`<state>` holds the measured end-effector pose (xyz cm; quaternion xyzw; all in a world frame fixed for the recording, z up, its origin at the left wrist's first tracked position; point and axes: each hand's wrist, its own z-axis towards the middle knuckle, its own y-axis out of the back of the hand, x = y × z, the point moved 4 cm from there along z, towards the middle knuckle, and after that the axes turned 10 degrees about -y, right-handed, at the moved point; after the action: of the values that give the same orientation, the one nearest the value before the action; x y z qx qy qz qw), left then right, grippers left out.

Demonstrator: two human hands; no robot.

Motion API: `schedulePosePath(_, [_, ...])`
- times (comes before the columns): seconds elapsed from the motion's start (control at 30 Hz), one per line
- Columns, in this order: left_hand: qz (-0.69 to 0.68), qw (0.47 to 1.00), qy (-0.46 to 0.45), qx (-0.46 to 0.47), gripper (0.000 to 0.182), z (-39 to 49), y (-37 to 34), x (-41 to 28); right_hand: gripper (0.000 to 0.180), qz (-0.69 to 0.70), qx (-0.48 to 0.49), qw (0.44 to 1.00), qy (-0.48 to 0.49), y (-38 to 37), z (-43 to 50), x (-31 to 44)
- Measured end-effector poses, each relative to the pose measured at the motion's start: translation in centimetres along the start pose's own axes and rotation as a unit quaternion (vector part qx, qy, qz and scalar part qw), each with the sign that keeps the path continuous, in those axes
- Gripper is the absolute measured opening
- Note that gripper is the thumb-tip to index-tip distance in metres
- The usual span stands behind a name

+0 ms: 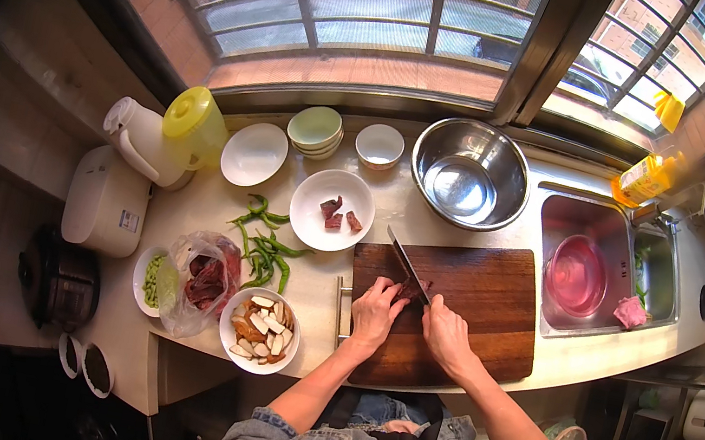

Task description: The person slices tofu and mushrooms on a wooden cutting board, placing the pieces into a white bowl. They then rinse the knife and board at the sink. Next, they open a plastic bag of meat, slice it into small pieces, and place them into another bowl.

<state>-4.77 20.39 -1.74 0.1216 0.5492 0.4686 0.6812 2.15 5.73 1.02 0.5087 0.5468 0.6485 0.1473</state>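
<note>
On the dark wooden cutting board (485,307), my left hand (375,309) presses a piece of dark red meat (409,289) with bent fingers. My right hand (444,332) grips the handle of a kitchen knife (408,264), whose blade lies slantwise against the meat. Just beyond the board's left corner, a white bowl (312,230) holds several meat chunks (334,213). To the left are loose green chili peppers (269,251), a clear plastic bag of red meat (209,276), and a bowl of sliced white pieces with brown ones (261,331).
A large steel basin (470,174) stands behind the board. Right of it is a sink (554,220) with a pink basin (576,277) and pink cloth (631,312). Empty bowls (254,155) and a yellow pitcher (194,121) stand near the window. A small bowl of green pieces (151,283) is far left.
</note>
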Motion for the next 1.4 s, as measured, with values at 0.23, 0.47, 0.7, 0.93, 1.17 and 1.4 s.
schedulePosePath(0.23, [0.022, 0.999, -0.035, 0.0, 0.026, -0.1, -0.3, 0.6, 0.017, 0.014, 0.024, 0.999, -0.021, 0.2, 0.5, -0.1])
schedulePosePath(0.47, [0.062, 0.996, -0.069, 0.018, 0.033, -0.4, -1.1, 0.2, 0.018, 0.01, 0.025, 0.999, -0.021, 0.8, 0.1, -0.3])
schedulePosePath(0.7, [0.124, 0.983, -0.133, -0.029, 0.033, 1.3, 2.4, -2.9, 0.018, 0.018, 0.004, 1.0, -0.01, 4.4, -0.2, 1.6])
schedulePosePath(0.93, [0.164, 0.98, -0.111, -0.015, 0.038, -2.2, -1.2, -0.2, 0.017, -0.006, -0.02, 1.0, 0.003, -0.7, 0.3, 0.0])
schedulePosePath(1.17, [0.131, 0.988, -0.084, -0.027, 0.029, -1.0, 0.2, 1.3, 0.019, -0.012, 0.049, 0.998, -0.049, 0.6, -2.2, -1.0])
schedulePosePath(1.4, [0.113, 0.987, -0.107, -0.031, 0.019, -0.6, -0.5, 1.1, 0.015, -0.042, 0.026, 0.998, -0.026, -0.1, -0.2, -0.4])
